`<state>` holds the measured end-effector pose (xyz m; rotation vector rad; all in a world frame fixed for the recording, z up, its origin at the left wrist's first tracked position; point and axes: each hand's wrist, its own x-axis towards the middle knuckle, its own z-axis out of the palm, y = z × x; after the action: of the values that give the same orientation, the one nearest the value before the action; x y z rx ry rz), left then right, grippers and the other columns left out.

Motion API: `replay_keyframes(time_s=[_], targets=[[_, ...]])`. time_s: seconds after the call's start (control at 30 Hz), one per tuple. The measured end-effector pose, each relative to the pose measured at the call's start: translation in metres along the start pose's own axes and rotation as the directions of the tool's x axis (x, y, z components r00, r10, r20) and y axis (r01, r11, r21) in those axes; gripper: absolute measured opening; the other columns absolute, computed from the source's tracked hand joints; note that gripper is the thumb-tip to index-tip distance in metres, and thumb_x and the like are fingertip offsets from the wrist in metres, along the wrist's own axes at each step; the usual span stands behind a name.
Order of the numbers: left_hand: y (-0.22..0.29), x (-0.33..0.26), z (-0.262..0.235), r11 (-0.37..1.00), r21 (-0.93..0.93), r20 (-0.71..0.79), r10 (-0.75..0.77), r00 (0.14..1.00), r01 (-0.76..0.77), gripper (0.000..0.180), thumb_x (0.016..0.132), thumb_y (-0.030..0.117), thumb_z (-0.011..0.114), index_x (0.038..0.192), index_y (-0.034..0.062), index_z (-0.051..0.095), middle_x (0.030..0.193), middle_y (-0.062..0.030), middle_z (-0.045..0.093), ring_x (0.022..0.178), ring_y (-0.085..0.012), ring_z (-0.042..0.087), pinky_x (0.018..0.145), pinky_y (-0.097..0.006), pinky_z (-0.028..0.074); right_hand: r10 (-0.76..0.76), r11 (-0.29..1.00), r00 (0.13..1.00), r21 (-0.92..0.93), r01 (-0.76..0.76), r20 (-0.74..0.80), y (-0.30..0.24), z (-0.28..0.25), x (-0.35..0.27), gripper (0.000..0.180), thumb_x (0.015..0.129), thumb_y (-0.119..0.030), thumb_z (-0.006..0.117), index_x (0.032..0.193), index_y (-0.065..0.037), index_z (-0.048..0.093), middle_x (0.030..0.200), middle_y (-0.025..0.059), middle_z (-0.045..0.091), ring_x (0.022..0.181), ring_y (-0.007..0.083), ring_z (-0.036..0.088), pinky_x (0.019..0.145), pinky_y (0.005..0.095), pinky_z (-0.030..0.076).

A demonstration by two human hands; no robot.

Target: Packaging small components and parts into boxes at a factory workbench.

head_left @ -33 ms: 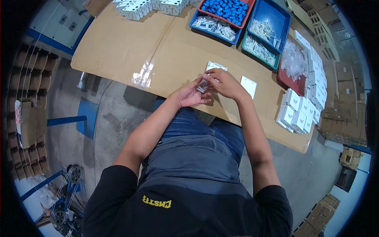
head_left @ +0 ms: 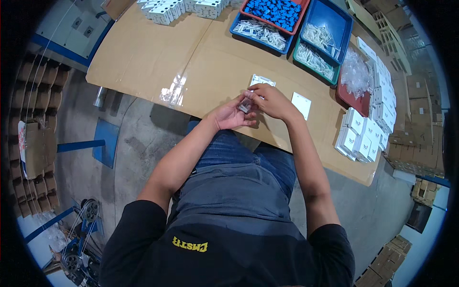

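Note:
Over the near edge of the table, my left hand [head_left: 227,116] holds a small clear plastic bag [head_left: 245,105] with small pale pieces in it. My right hand [head_left: 271,102] is closed at the bag's upper part, its thumb and fingertips pinching there. Just beyond my fingers lies a white printed piece [head_left: 262,80], partly covered by the right hand. A flat white plate [head_left: 301,104] rests on the table to the right of my right wrist. The exact pieces inside the bag are too small to make out.
A red tray of blue parts [head_left: 273,12] overlaps a blue tray of white parts [head_left: 258,34]. Blue [head_left: 330,24] and green [head_left: 313,62] trays stand beside them. Clear bags [head_left: 355,71] fill a red tray. White boxes [head_left: 361,135] stack at right, more [head_left: 165,12] far left.

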<state>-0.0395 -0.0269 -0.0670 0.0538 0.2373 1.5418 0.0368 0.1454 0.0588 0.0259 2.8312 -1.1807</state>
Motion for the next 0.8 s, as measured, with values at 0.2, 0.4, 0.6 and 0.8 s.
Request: replay_keyframes(time_s=[0.2, 0.4, 0.6, 0.8], targets=[[-0.002, 0.001, -0.005, 0.999, -0.030, 0.004, 0.018, 1.000, -0.018, 0.043, 0.102, 0.052, 0.052, 0.118, 0.0150, 0.066, 0.103, -0.0056, 0.068, 0.097, -0.0233, 0.063, 0.100, -0.051, 0.049, 0.064, 0.984, 0.980, 0.153, -0.094, 0.188, 0.002, 0.003, 0.007, 0.048, 0.108, -0.039, 0.049, 0.119, 0.004, 0.068, 0.112, 0.0168, 0.071, 0.096, 0.0230, 0.068, 0.085, 0.0339, 0.053], [0.002, -0.001, 0.011, 0.999, -0.045, 0.022, -0.006, 1.000, 0.007, 0.045, 0.103, 0.054, 0.049, 0.119, 0.0156, 0.066, 0.106, -0.0066, 0.070, 0.096, -0.0241, 0.064, 0.100, -0.051, 0.049, 0.197, 0.857, 0.954, 0.432, -0.280, 0.227, 0.003, 0.004, 0.002, 0.049, 0.108, -0.041, 0.048, 0.123, 0.001, 0.067, 0.102, 0.0124, 0.074, 0.086, 0.0177, 0.069, 0.079, 0.0320, 0.055], [0.002, -0.001, 0.006, 0.998, -0.055, 0.022, -0.010, 1.000, 0.012, 0.047, 0.103, 0.056, 0.049, 0.118, 0.0153, 0.067, 0.104, -0.0057, 0.069, 0.097, -0.0236, 0.063, 0.098, -0.049, 0.049, 0.003, 0.937, 0.988, 0.344, -0.057, 0.155, 0.016, 0.017, 0.005, 0.048, 0.108, -0.040, 0.049, 0.126, 0.001, 0.065, 0.098, 0.0106, 0.074, 0.084, 0.0165, 0.068, 0.078, 0.0310, 0.055], [0.002, 0.003, 0.002, 1.000, -0.006, 0.050, -0.002, 0.999, 0.002, 0.047, 0.103, 0.055, 0.048, 0.116, 0.0141, 0.067, 0.098, -0.0034, 0.067, 0.093, -0.0217, 0.061, 0.097, -0.048, 0.049, 0.157, 0.883, 0.956, 0.398, -0.249, 0.249, 0.008, 0.006, 0.007, 0.047, 0.108, -0.039, 0.049, 0.125, 0.001, 0.065, 0.096, 0.0103, 0.073, 0.081, 0.0162, 0.068, 0.077, 0.0310, 0.056]])
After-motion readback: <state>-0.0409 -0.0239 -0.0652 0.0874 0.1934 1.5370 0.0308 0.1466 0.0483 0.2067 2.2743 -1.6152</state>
